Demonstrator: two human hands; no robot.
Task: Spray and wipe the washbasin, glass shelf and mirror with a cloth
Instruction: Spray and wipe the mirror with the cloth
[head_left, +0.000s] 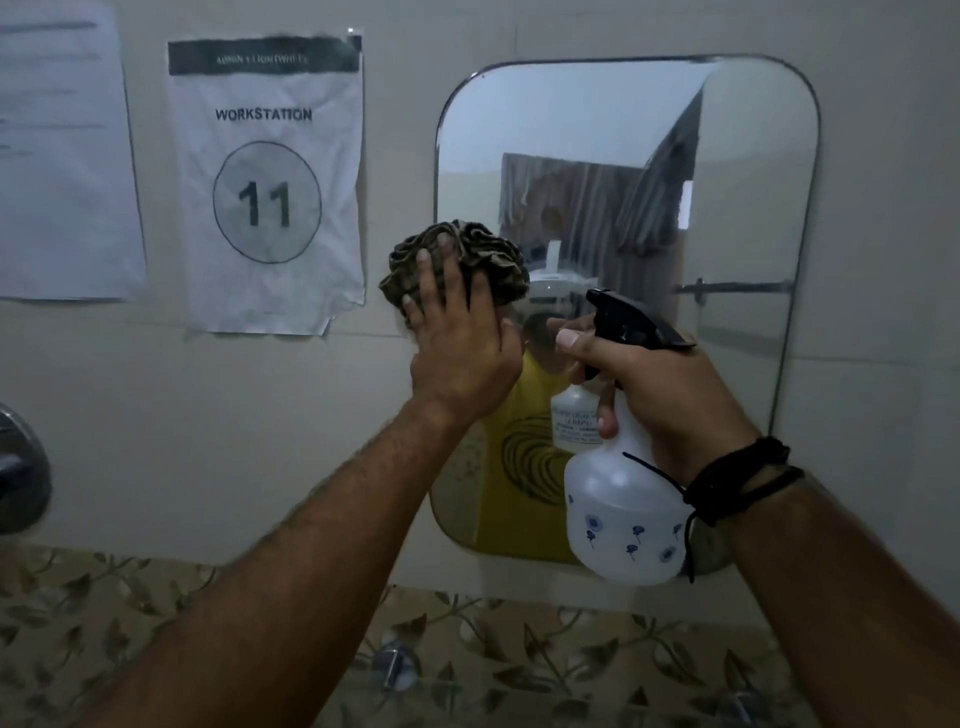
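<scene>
A rounded rectangular mirror (727, 171) hangs on the beige tiled wall. My left hand (460, 338) presses a bunched brown-and-tan cloth (488, 254) flat against the mirror's left edge, about halfway up. My right hand (660, 395) grips the neck of a translucent white spray bottle (623, 514) with a black trigger head and small blue flower prints. The bottle is upright in front of the mirror's lower half, its nozzle facing left towards the glass. The washbasin and the glass shelf are out of view.
A paper sign reading "WORKSTATION 11" (267, 182) is taped left of the mirror, with another sheet (62, 156) further left. A metal fitting (21, 467) sits at the left edge. Floral tiles (156, 587) with a small chrome bracket (395, 665) run below the mirror.
</scene>
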